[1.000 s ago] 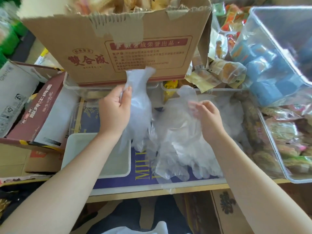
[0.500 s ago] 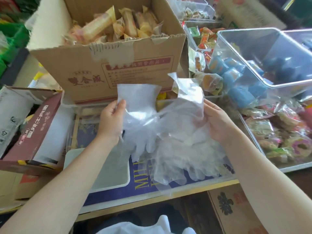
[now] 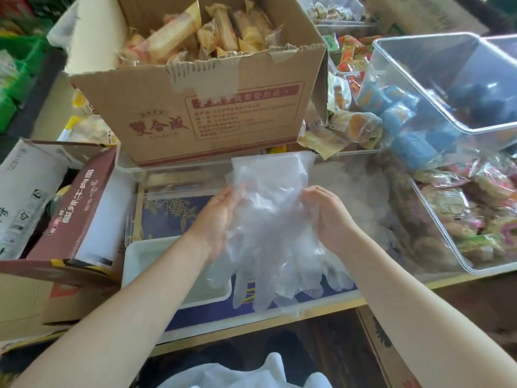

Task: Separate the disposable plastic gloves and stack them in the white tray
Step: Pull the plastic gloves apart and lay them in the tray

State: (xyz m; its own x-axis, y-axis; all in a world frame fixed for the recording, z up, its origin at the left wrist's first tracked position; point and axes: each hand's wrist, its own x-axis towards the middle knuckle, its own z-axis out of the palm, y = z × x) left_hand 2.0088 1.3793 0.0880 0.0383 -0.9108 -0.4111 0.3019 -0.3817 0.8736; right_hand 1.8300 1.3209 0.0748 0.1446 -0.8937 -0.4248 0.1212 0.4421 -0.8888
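Two hands [image 3: 272,219], clear crinkled gloves [image 3: 272,236], cuffs upward

Cardboard box [image 3: 195,107] front: red "雙合成" logo; label panel print too blurred to read

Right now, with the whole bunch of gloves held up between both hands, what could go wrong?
1. The gloves cling in one clear bunch between the left hand and right hand, so several may come away as one.
2. Their fingers hang past the white tray, over the near table edge; a loose one might drop off.
3. Clear film hides layer edges, so counting is unreliable.
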